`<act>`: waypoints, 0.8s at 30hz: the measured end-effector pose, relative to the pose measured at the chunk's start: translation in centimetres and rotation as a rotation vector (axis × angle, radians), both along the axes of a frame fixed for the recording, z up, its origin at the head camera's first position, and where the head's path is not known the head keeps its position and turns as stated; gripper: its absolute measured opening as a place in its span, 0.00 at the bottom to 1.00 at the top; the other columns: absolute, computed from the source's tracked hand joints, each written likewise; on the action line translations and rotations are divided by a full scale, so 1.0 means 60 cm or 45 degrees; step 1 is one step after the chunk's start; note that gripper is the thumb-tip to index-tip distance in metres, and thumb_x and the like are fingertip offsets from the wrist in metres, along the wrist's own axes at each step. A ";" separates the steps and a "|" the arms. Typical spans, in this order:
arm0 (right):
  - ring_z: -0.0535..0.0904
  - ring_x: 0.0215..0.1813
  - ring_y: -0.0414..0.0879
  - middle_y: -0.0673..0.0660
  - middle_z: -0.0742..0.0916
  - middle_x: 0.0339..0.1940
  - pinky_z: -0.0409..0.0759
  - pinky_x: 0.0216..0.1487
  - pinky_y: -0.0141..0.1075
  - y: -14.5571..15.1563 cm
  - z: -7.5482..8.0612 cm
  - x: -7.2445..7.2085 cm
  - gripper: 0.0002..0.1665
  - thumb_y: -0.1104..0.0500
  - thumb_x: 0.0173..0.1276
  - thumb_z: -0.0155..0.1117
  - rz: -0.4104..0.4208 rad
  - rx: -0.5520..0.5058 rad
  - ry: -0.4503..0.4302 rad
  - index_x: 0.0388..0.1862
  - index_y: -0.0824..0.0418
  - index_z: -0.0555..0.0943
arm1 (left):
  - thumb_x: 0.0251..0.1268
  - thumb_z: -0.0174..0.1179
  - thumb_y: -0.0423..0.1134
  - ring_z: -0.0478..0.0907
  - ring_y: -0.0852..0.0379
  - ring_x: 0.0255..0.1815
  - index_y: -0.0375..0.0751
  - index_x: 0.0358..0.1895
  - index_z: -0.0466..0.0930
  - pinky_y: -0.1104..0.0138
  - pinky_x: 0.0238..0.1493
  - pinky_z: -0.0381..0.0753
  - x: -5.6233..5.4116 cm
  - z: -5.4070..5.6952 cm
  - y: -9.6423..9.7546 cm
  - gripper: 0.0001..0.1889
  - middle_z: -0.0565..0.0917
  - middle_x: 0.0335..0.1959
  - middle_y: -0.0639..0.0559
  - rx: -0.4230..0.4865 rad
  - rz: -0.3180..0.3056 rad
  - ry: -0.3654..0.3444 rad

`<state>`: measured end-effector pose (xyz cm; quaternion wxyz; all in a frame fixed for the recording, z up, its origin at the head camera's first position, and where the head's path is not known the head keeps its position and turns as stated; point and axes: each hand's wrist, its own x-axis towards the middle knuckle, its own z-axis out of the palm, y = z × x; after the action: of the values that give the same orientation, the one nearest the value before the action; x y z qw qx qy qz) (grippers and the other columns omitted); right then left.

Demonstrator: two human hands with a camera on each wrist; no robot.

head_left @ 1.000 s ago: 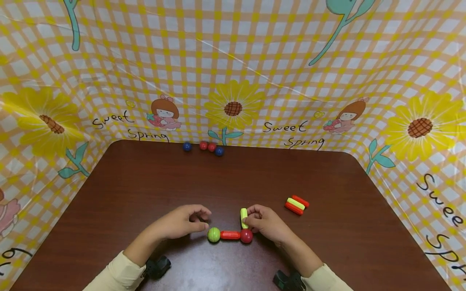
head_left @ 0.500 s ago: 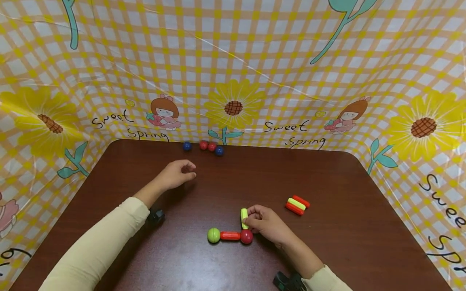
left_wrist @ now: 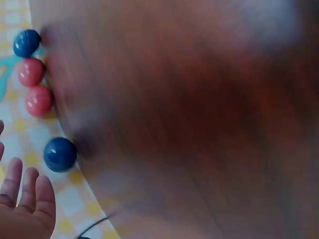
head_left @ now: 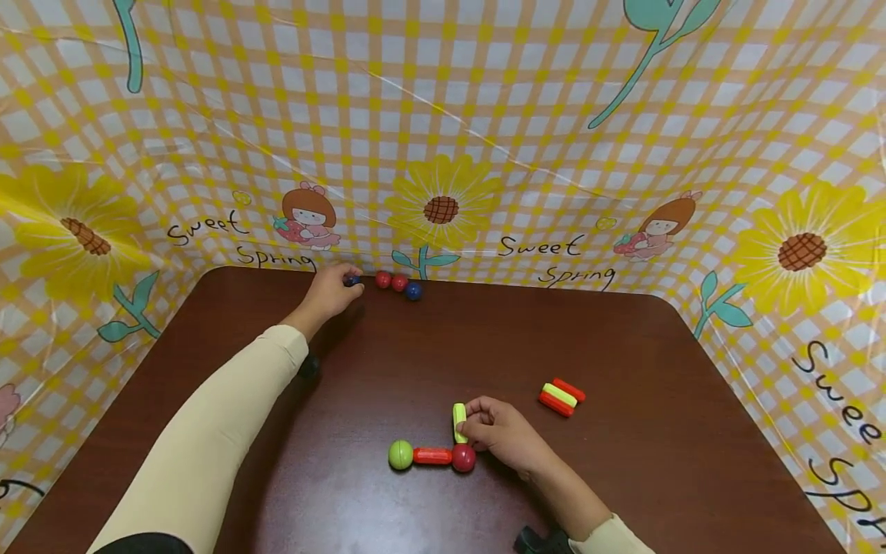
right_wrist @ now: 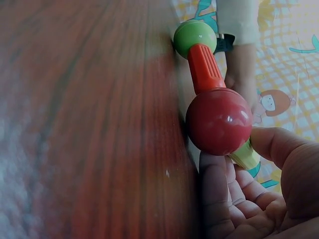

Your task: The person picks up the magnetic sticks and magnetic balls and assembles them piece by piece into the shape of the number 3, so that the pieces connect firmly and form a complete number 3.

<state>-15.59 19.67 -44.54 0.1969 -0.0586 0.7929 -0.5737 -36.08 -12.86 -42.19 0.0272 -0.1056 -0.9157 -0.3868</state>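
Observation:
At the far edge of the table, my left hand [head_left: 329, 291] reaches a blue ball [head_left: 352, 282], thumb and fingers on either side of it. The left wrist view has the fingers [left_wrist: 45, 199] extended beside that ball, with a gap. My right hand [head_left: 504, 432] pinches a yellow-green rod [head_left: 459, 419] between thumb and fingers. This rod stands out from a dark red ball [head_left: 463, 458], its far end pointing away from me. A red rod [head_left: 432, 456] joins the dark red ball to a green ball [head_left: 401, 455], forming an L with the yellow-green one.
Two red balls [head_left: 391, 282] and another blue ball [head_left: 413, 292] sit in a row right of the left hand, by the checked cloth [head_left: 443, 115] behind the table. Two red rods and a yellow-green rod [head_left: 559, 395] lie side by side to the right.
My left hand has left the green ball's side and travelled forward to the blue ball at the far edge. The right hand keeps its pinch on the yellow-green rod.

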 end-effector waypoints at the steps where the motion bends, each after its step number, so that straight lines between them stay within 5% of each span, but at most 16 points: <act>1: 0.79 0.34 0.43 0.53 0.82 0.30 0.81 0.37 0.36 0.000 -0.001 0.002 0.16 0.63 0.68 0.66 0.000 -0.006 -0.005 0.48 0.71 0.76 | 0.70 0.61 0.37 0.71 0.39 0.60 0.31 0.59 0.78 0.50 0.61 0.71 -0.003 0.000 0.000 0.19 0.74 0.59 0.36 -0.013 0.004 0.002; 12: 0.79 0.35 0.44 0.53 0.83 0.32 0.81 0.37 0.37 0.000 -0.002 0.007 0.16 0.62 0.67 0.66 -0.009 -0.012 -0.008 0.49 0.71 0.76 | 0.72 0.58 0.36 0.60 0.37 0.71 0.36 0.66 0.73 0.47 0.67 0.64 -0.026 -0.008 -0.010 0.22 0.63 0.71 0.35 -0.109 0.020 -0.122; 19: 0.79 0.35 0.44 0.53 0.83 0.33 0.82 0.37 0.37 -0.001 0.000 0.005 0.17 0.61 0.68 0.66 -0.004 0.001 0.001 0.49 0.71 0.76 | 0.68 0.59 0.34 0.67 0.36 0.64 0.32 0.65 0.73 0.48 0.62 0.70 -0.028 -0.017 -0.002 0.23 0.68 0.65 0.31 -0.227 0.016 -0.061; 24: 0.79 0.34 0.43 0.53 0.83 0.32 0.81 0.36 0.36 0.000 0.001 0.004 0.16 0.61 0.68 0.66 -0.003 0.001 0.000 0.49 0.71 0.76 | 0.69 0.58 0.33 0.70 0.36 0.61 0.32 0.64 0.74 0.49 0.60 0.71 -0.022 -0.020 0.002 0.22 0.69 0.63 0.31 -0.220 0.050 -0.103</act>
<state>-15.34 19.70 -44.46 0.1964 -0.0577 0.7932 -0.5736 -37.40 -12.74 -43.37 -0.0115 -0.0738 -0.9479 -0.3098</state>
